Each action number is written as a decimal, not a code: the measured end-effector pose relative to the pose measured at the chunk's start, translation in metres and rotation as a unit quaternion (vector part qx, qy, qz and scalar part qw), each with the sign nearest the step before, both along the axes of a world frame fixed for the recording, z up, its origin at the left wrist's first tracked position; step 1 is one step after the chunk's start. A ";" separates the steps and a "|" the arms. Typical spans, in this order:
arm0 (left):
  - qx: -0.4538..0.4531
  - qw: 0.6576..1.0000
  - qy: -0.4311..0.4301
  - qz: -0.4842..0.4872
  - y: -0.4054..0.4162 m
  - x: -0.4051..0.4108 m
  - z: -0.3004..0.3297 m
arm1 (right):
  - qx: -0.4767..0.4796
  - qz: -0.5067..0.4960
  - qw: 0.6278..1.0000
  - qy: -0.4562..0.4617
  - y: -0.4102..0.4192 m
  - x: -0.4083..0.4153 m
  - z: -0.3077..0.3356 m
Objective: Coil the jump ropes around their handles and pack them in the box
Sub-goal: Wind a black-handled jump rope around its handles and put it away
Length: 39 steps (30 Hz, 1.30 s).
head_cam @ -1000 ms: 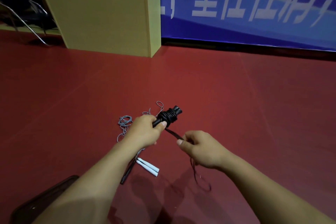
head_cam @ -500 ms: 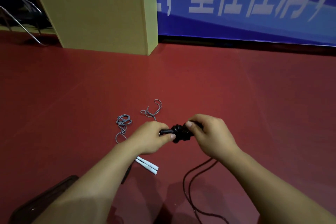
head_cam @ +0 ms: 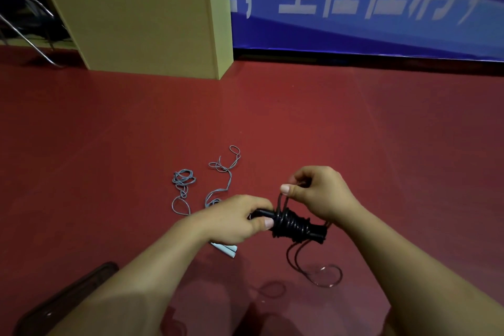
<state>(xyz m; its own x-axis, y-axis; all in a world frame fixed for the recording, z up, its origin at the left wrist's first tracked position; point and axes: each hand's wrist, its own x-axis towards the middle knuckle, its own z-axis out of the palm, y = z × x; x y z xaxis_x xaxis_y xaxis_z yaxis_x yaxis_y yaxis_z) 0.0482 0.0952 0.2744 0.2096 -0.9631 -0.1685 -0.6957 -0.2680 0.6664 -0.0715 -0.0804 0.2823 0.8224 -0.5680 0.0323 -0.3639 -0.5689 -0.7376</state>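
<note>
Red floor (head_cam: pixel 300 117) lies under both hands: left hand (head_cam: pixel 234 219) grips the black handles (head_cam: pixel 294 225); right hand (head_cam: pixel 319 192) pinches the black rope (head_cam: pixel 282 202) above the coil.

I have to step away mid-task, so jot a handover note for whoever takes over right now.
Left hand grips the black handles. Right hand pinches the black rope, pulled up above the coil.
Done: several turns wound on.
Left: a loose black tail hangs to the floor; the grey rope with white handles lies uncoiled. A dark tray sits near left. Nothing packed yet.
</note>
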 end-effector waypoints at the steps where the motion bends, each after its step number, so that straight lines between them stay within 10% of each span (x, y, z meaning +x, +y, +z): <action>1: -0.003 1.000 0.022 -0.006 0.001 0.000 0.001 | 0.052 0.006 0.999 -0.006 -0.001 0.000 0.001; 9: -0.039 0.969 0.237 -0.051 0.006 -0.006 0.016 | 0.302 0.174 0.937 -0.020 -0.016 -0.014 0.003; 19: -0.157 0.926 0.334 0.082 0.003 -0.003 0.015 | 0.343 0.073 0.936 -0.036 0.013 -0.003 -0.006; 39: -0.138 0.929 -0.020 0.342 -0.008 0.024 -0.011 | 0.294 0.082 0.951 0.050 0.046 0.005 -0.001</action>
